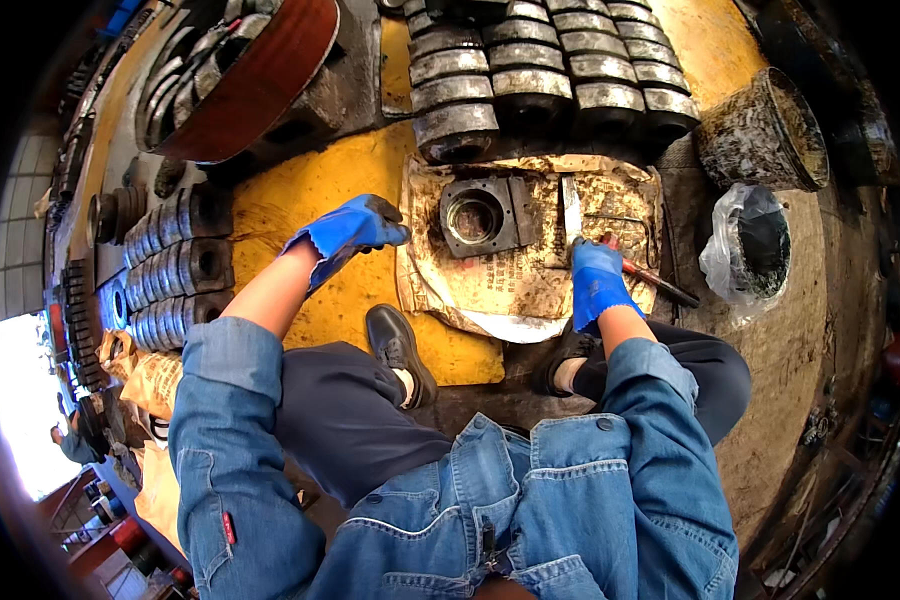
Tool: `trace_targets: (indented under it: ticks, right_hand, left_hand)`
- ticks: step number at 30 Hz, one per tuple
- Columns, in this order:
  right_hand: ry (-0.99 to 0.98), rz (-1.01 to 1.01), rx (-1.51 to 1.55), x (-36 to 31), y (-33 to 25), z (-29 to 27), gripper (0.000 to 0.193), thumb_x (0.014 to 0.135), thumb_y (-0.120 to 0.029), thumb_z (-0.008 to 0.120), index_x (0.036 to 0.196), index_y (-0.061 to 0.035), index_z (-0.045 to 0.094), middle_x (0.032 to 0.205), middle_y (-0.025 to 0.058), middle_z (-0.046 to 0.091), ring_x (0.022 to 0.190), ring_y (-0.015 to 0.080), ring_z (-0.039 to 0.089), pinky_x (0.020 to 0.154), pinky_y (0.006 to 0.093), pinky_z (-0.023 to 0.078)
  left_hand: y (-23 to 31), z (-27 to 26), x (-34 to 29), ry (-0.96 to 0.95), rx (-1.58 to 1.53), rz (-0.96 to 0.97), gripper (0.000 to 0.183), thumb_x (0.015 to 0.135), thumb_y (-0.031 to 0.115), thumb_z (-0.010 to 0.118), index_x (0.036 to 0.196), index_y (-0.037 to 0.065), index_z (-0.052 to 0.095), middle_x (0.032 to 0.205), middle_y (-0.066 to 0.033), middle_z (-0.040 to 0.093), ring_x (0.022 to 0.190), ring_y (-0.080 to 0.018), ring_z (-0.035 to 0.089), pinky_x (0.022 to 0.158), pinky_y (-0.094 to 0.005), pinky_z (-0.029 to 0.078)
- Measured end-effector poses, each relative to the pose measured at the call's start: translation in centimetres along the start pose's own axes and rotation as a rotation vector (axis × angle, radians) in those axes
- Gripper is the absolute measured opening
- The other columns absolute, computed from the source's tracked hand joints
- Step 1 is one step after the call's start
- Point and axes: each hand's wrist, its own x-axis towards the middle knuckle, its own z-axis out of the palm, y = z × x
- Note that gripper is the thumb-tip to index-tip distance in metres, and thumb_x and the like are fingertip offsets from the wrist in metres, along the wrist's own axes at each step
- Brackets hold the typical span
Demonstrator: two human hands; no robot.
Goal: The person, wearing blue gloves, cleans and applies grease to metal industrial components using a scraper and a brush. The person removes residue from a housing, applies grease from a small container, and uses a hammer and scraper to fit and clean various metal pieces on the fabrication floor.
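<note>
A square dark metal block [432, 240] with a large round bore lies on a stained, oily paper sheet [510, 285]. To its left, above the yellow floor plate, my left hand [358, 228] in a blue glove is closed with its fingers curled; whatever they may hold is hidden. My right hand [596, 272], also blue-gloved, is closed over the paper's right part, at the lower end of a pale, flat, blade-like tool [571, 205]. A tool with a red and black handle [662, 284] lies slanting beside that hand. Thin dark rods [615, 218] rest on the paper.
Rows of curved metal parts [530, 85] stand just beyond the paper. More dark ring-shaped parts [180, 265] are stacked at left, below a rust-red curved band [260, 95]. On the right are a grimy bucket [760, 130] and a plastic-lined container [755, 245]. My shoes flank the near side.
</note>
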Motion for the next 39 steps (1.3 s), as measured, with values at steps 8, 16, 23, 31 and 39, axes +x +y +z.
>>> trace_targets:
  ticks: [8, 16, 23, 31, 39]
  right_hand:
    - [0.207, -0.247, 0.638, 2.4, -11.5, -3.9, 0.044, 0.072, -0.043, 0.076, 0.107, -0.017, 0.068, 0.101, 0.011, 0.07, 0.091, 0.0321, 0.067, 0.081, 0.0394, 0.055]
    - [0.125, -0.239, 0.77, 8.8, -22.8, -2.5, 0.035, 0.079, -0.033, 0.066, 0.1, -0.0051, 0.07, 0.1, 0.0202, 0.068, 0.096, 0.0382, 0.065, 0.081, 0.0432, 0.053]
    - [-0.044, -0.242, 0.948, 7.7, -20.9, -6.3, 0.027, 0.079, -0.028, 0.067, 0.091, -0.0042, 0.07, 0.079, 0.0169, 0.069, 0.074, 0.0319, 0.066, 0.068, 0.0363, 0.051]
    - [-0.214, -0.519, 1.167, 6.4, -8.5, -7.4, 0.026, 0.091, -0.017, 0.061, 0.113, -0.003, 0.062, 0.102, 0.0061, 0.067, 0.088, 0.0171, 0.063, 0.084, 0.032, 0.051]
    - [-0.114, -0.341, 1.116, 4.6, -7.0, -10.3, 0.033, 0.083, -0.016, 0.07, 0.112, -0.0014, 0.063, 0.103, 0.006, 0.068, 0.088, 0.0177, 0.064, 0.082, 0.0305, 0.051]
  left_hand:
    - [-5.4, 4.9, 10.2, -0.144, -0.583, -0.095, 0.04, 0.089, 0.031, 0.065, 0.12, 0.005, 0.063, 0.108, -0.01, 0.067, 0.091, -0.0176, 0.06, 0.079, -0.0321, 0.05]
    - [-8.0, 7.9, 10.7, -0.196, -0.929, 0.16, 0.041, 0.099, 0.032, 0.044, 0.126, 0.006, 0.059, 0.117, -0.0046, 0.063, 0.1, -0.0122, 0.054, 0.094, -0.028, 0.041]
    - [-5.8, 5.8, 8.9, -0.201, -1.059, 0.136, 0.041, 0.098, 0.035, 0.046, 0.122, 0.005, 0.061, 0.111, -0.0044, 0.065, 0.099, -0.0131, 0.055, 0.093, -0.0296, 0.041]
    - [-3.1, 7.5, 7.3, -0.389, -1.19, 0.193, 0.045, 0.098, 0.04, 0.047, 0.135, 0.013, 0.052, 0.139, -0.0087, 0.05, 0.122, -0.0209, 0.046, 0.103, -0.0347, 0.034]
    - [-4.1, 8.5, 6.4, -0.438, -1.488, 0.698, 0.038, 0.098, 0.024, 0.052, 0.129, 0.003, 0.056, 0.133, -0.0058, 0.056, 0.12, -0.0159, 0.048, 0.108, -0.0315, 0.032]
